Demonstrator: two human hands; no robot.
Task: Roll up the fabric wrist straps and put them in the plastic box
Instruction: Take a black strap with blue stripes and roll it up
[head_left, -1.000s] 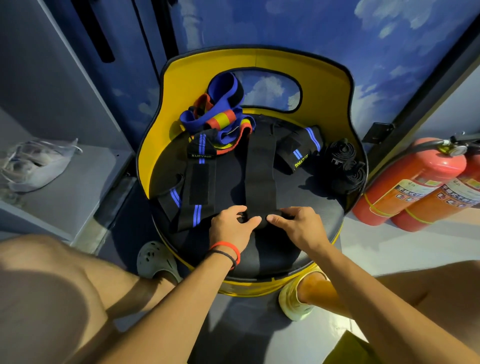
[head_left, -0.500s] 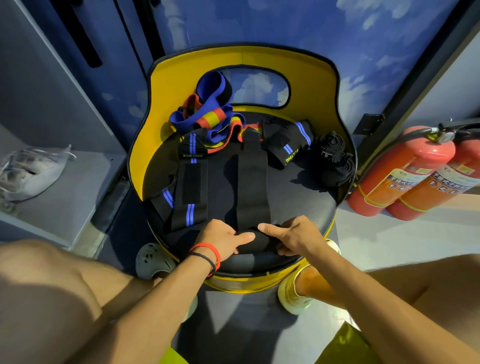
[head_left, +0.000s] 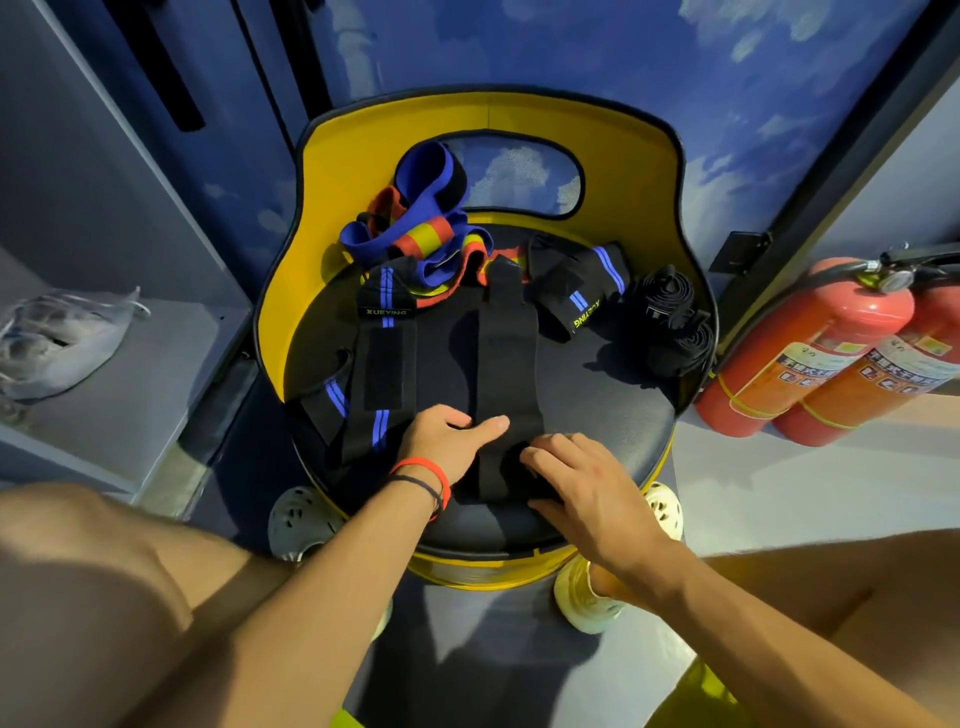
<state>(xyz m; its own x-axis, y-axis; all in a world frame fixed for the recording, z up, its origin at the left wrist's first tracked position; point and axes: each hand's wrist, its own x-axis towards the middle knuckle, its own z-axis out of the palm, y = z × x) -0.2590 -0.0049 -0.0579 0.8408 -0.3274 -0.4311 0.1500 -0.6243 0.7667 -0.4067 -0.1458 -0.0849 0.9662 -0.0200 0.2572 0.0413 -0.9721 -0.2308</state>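
Lower centre: left grip (head_left: 447, 447) pinches near end of black strap (head_left: 506, 364), thumb across it. Right grip (head_left: 587, 488) presses bent fingertips on same end. Strap lies flat up chair seat (head_left: 613, 415). Step, likely: starting roll. Next needs tight first turn, edges even. Plastic box not in view.

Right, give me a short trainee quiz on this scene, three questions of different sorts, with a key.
1. True or false: the left hand and the right hand both touch the near end of the plain black strap laid flat on the seat.
2. Where do the rolled black straps lie? A: at the right edge of the seat. B: on the shelf to the left. C: on the floor.
3. Fill in: ___ red fire extinguishers are to the right of the chair.

Key: 1 true; 2 A; 3 two.
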